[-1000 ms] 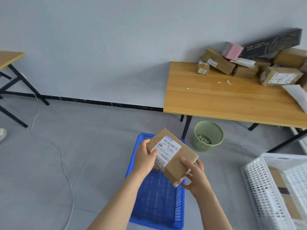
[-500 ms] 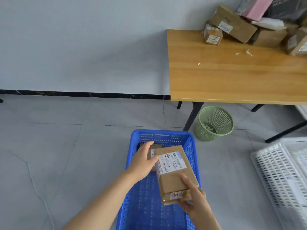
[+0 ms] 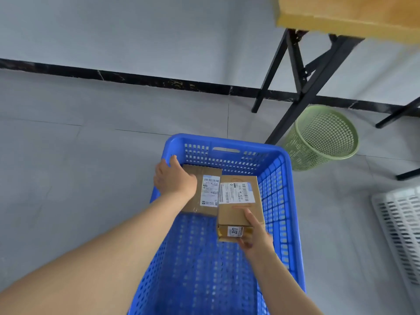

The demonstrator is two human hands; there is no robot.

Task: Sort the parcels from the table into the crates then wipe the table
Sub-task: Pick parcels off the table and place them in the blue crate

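A blue crate (image 3: 227,142) stands on the floor below me. A flat cardboard parcel (image 3: 209,189) with a white label lies at its far left corner. My left hand (image 3: 173,178) is on that parcel's left end, thumb near the crate rim and fingers curled down out of sight. Beside it on the right sits a thicker brown box (image 3: 238,212), low inside the crate; whether it touches the bottom is hidden. My right hand (image 3: 256,237) grips its near end, thumb on top and fingers round the end face.
The wooden table (image 3: 341,17) shows only its edge at the top right, with black legs (image 3: 293,87) reaching the floor. A green mesh bin (image 3: 322,137) stands under it, right of the crate. A white crate (image 3: 400,223) is at the right edge.
The brown box has gone down from chest height into the blue crate, beside the flat parcel. My left hand left the box and moved onto the flat parcel. The view tilted downward.
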